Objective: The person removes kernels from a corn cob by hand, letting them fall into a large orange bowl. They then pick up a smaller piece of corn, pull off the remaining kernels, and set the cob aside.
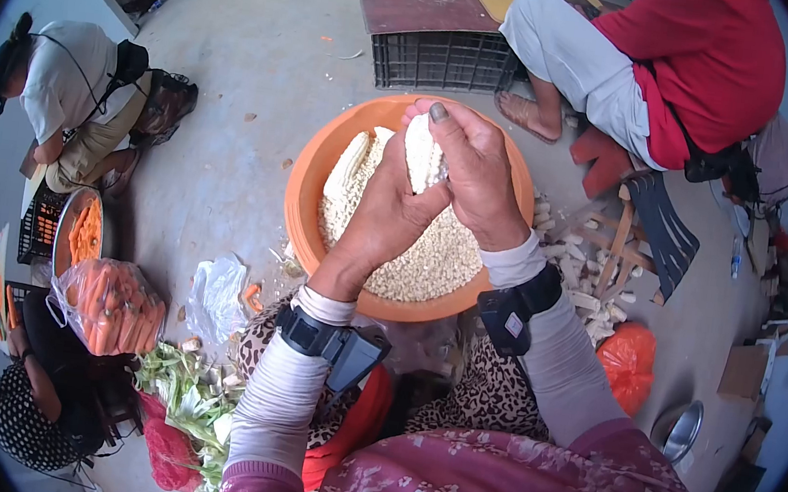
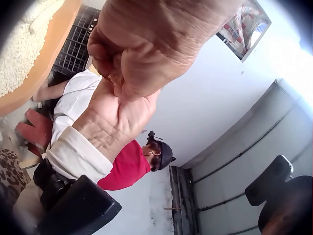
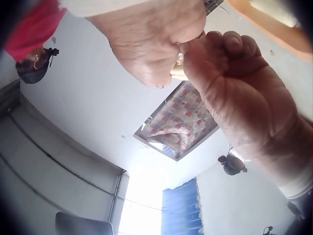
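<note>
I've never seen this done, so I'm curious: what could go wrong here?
The corn cob might slip from the hands, left and right, gripping it over the orange basin. The basin is uncovered, so a knock could scatter its loose kernels onto the floor.

Pale corn cob point(image 1: 421, 155), bumpy w/ kernels on at least pt of it. Held btwn L hand point(image 1: 387, 208) & R hand point(image 1: 482, 176), over orange tub point(image 1: 301, 211), nr its far edge. Low end partly hid.
</note>
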`<state>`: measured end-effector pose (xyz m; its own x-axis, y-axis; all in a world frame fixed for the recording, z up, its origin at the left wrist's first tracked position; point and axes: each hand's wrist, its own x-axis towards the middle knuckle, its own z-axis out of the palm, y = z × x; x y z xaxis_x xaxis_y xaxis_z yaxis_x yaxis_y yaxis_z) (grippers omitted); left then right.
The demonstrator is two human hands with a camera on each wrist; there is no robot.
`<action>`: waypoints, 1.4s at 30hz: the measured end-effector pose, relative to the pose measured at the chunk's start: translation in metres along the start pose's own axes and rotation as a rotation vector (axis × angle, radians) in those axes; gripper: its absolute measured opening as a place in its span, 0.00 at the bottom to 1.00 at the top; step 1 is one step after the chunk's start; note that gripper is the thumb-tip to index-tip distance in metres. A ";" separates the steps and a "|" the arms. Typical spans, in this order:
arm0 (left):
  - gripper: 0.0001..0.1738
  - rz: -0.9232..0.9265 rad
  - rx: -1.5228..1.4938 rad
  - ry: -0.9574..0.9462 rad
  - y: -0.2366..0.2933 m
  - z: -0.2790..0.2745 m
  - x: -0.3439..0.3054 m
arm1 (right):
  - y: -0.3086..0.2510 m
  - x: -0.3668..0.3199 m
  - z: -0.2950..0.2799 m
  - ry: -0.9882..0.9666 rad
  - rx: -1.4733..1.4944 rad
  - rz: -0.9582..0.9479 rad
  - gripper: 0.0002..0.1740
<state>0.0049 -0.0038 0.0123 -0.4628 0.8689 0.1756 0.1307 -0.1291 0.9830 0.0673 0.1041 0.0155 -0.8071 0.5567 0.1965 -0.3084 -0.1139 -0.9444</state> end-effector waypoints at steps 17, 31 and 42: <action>0.31 -0.031 -0.165 0.011 0.004 -0.003 0.002 | -0.005 0.000 0.005 0.014 0.225 -0.026 0.21; 0.23 -0.127 -0.282 0.072 0.010 0.002 0.001 | 0.005 -0.002 0.006 -0.022 0.050 -0.005 0.24; 0.18 -0.224 -0.361 0.013 0.014 -0.008 -0.002 | -0.003 -0.005 0.003 -0.099 0.172 -0.015 0.22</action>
<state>0.0006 -0.0117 0.0257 -0.4565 0.8885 -0.0459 -0.2882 -0.0989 0.9524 0.0705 0.0992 0.0183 -0.8448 0.4766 0.2431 -0.3953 -0.2499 -0.8839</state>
